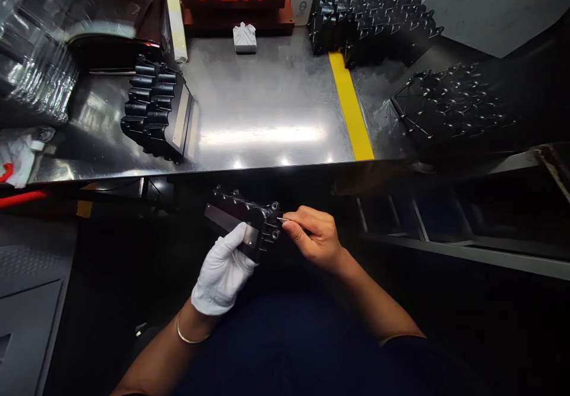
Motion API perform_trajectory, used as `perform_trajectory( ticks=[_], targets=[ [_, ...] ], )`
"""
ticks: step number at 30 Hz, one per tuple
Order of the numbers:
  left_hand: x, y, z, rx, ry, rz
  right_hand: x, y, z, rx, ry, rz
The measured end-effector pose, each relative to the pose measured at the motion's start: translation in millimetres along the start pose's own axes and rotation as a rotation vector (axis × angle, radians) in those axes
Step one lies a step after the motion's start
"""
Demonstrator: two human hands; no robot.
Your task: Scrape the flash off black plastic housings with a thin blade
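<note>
Head view: black part (260, 216) held in hand, nearer than the metal table (267, 99)

The gloved left hand (220, 277) grasps the part, thumb on its flat strip. The bare right hand (318, 235) pinches a thin tool (283, 219) at the part's right end. Risk: a slip of the tip could scratch the part or catch the glove; a loose glove grip could drop it, with no table beneath. Obscured: the tool's rear, within the fingers; its tip contact cannot be confirmed; the part's underside is hidden.
</note>
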State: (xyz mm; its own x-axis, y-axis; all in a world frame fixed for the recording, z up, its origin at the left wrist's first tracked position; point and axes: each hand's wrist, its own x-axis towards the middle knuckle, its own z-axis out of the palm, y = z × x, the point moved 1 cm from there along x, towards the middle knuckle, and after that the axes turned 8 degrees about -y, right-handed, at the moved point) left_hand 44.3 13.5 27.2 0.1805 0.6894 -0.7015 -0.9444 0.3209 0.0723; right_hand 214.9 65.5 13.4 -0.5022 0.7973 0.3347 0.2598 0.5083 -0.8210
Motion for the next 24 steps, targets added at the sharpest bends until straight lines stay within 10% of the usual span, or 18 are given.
perform_trajectory(
  ticks=[24],
  targets=[
    [0.8, 1.6, 10.0, 0.254, 0.124, 0.064, -0.9, 20.8, 25.7, 0.014, 0.163, 0.027]
  ],
)
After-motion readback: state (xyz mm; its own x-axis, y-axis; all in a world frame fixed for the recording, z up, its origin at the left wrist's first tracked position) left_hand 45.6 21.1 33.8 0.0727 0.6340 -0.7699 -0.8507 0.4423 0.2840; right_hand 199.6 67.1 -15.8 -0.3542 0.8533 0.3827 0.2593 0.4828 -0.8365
